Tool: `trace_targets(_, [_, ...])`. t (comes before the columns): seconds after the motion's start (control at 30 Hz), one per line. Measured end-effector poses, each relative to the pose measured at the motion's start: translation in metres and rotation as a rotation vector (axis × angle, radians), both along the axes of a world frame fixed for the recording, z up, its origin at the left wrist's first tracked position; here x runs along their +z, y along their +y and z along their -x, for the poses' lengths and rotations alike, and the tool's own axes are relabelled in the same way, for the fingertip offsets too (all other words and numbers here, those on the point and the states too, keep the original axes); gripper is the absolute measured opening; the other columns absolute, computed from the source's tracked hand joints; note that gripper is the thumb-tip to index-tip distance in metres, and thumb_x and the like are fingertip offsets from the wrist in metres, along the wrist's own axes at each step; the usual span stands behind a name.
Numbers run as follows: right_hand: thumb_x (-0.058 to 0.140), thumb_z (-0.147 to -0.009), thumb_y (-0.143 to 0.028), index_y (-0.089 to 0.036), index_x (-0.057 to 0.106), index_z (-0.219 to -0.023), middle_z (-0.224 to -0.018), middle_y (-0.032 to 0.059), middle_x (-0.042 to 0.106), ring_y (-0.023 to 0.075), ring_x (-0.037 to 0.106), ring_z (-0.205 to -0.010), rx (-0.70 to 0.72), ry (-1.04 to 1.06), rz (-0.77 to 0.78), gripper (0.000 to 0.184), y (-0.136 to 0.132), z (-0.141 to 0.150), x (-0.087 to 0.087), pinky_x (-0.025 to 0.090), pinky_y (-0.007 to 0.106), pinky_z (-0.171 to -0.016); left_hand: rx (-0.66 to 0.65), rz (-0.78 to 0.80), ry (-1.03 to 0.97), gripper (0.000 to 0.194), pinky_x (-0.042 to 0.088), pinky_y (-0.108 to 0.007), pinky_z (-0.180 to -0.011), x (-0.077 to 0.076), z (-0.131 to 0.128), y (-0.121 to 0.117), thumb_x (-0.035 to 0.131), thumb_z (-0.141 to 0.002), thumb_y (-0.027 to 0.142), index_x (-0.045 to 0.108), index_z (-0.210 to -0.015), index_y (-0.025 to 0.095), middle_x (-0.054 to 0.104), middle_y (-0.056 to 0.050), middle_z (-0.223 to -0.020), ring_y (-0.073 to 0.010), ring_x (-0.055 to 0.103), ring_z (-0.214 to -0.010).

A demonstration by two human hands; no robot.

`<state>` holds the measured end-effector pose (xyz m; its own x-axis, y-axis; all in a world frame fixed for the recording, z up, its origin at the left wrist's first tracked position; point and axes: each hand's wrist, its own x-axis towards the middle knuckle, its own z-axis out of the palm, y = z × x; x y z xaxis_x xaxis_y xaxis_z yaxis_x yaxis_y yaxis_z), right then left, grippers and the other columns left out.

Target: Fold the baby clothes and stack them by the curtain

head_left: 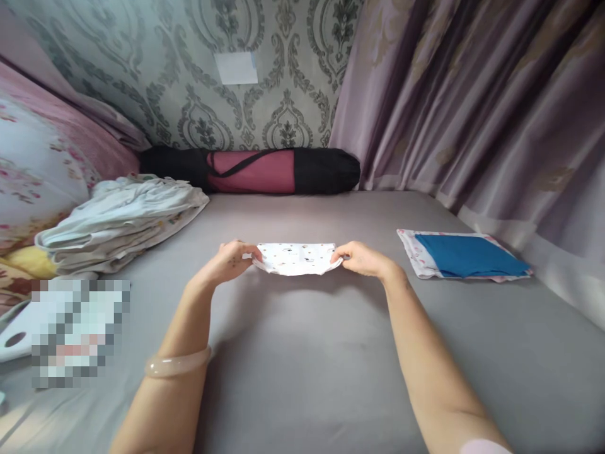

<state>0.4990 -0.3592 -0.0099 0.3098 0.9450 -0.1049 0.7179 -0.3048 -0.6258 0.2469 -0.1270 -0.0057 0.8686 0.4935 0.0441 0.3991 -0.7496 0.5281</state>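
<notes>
A folded white cloth [297, 257] with a small scattered print is stretched between my two hands, at the middle of the grey bed sheet [302, 378]. My left hand [232, 260] pinches its left end, and a pale bangle circles that forearm. At the opposite end my right hand [362, 257] pinches the cloth between thumb and fingers. The front edge sags slightly, and a shadow falls on the sheet below it. Whether the cloth touches the sheet I cannot tell.
On the right lies a blue folded cloth [472, 255] atop a patterned white one. A heap of pale fabric [127, 217] sits on the left, near a blurred-out item [80, 334]. Along the wall rests a black and red long bag [255, 170]. Purple curtains [449, 94] hang at right.
</notes>
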Motion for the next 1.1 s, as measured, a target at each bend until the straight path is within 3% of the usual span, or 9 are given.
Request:
trace_targets(0.13, [0.044,-0.060,-0.001,-0.023,0.076,-0.085,-0.084,-0.0023,0.073,0.0150,0.063,-0.078,0.014,-0.001,0.050,0.046,0.002,0.000,-0.003,0.044,0.020,-0.069,-0.017,0.020,0.069,0.021,0.046,-0.032,-0.082,0.004,0.001,-0.004,0.057,-0.068,0.025,0.075,-0.076,0.027,0.064,0.001,-0.061,-0.0181,0.058,-0.060])
trace_targets(0.37, [0.045,-0.064,0.000,-0.023,0.077,-0.088,-0.092,-0.0011,0.074,0.0150,0.065,-0.082,0.004,-0.033,0.140,0.046,-0.001,0.002,0.005,0.044,0.021,-0.072,-0.039,-0.058,0.187,0.037,0.043,-0.035,-0.085,0.004,-0.001,-0.003,0.042,-0.067,0.015,0.076,-0.076,0.027,0.062,0.000,-0.057,-0.0198,0.058,-0.065])
trace_targets(0.5, [0.045,-0.074,-0.006,-0.021,0.077,-0.091,-0.091,0.0017,0.075,0.0165,0.066,-0.079,-0.059,-0.144,0.080,0.039,0.002,0.006,0.009,0.046,0.024,-0.074,0.016,-0.096,0.022,0.039,0.047,-0.030,-0.078,0.000,-0.006,-0.008,0.040,-0.073,0.016,0.075,-0.089,0.024,0.070,-0.002,-0.075,-0.0188,0.061,-0.069])
trace_targets(0.6, [0.041,-0.084,-0.011,-0.019,0.071,-0.112,-0.113,0.0055,0.071,0.0199,0.064,-0.103,-0.075,-0.214,-0.087,0.041,0.012,0.016,0.003,0.046,0.029,-0.092,-0.057,-0.119,-0.095,0.040,0.049,-0.028,-0.080,-0.008,-0.015,-0.015,0.037,-0.082,0.018,0.071,-0.104,0.021,0.072,-0.006,-0.096,-0.0188,0.065,-0.081])
trace_targets(0.73, [0.032,-0.095,-0.023,-0.011,0.050,-0.138,-0.145,0.0129,0.048,0.0228,0.040,-0.137,-0.041,-0.315,-0.189,0.048,0.033,0.039,-0.016,0.030,0.040,-0.113,-0.158,-0.218,-0.216,0.040,0.045,-0.036,-0.100,-0.032,-0.035,-0.026,0.034,-0.091,0.022,0.063,-0.118,0.016,0.064,-0.011,-0.125,-0.0223,0.059,-0.116])
trace_targets(0.9, [0.025,-0.098,-0.028,-0.005,0.034,-0.148,-0.156,0.0142,0.028,0.0233,0.019,-0.146,0.027,-0.434,-0.137,0.056,0.052,0.070,-0.033,0.013,0.044,-0.120,-0.108,-0.362,-0.067,0.044,0.029,-0.051,-0.114,-0.055,-0.054,-0.044,0.031,-0.097,0.025,0.049,-0.135,0.013,0.047,-0.015,-0.145,-0.0281,0.033,-0.141])
trace_targets(1.1, [0.028,-0.094,-0.026,-0.003,0.028,-0.150,-0.158,0.0122,0.022,0.0220,0.014,-0.147,0.029,-0.531,-0.177,0.060,0.060,0.085,-0.045,0.008,0.043,-0.121,-0.072,-0.480,-0.016,0.050,0.020,-0.050,-0.118,-0.068,-0.060,-0.057,0.027,-0.099,0.028,0.038,-0.144,0.009,0.038,-0.015,-0.152,-0.0291,0.018,-0.146])
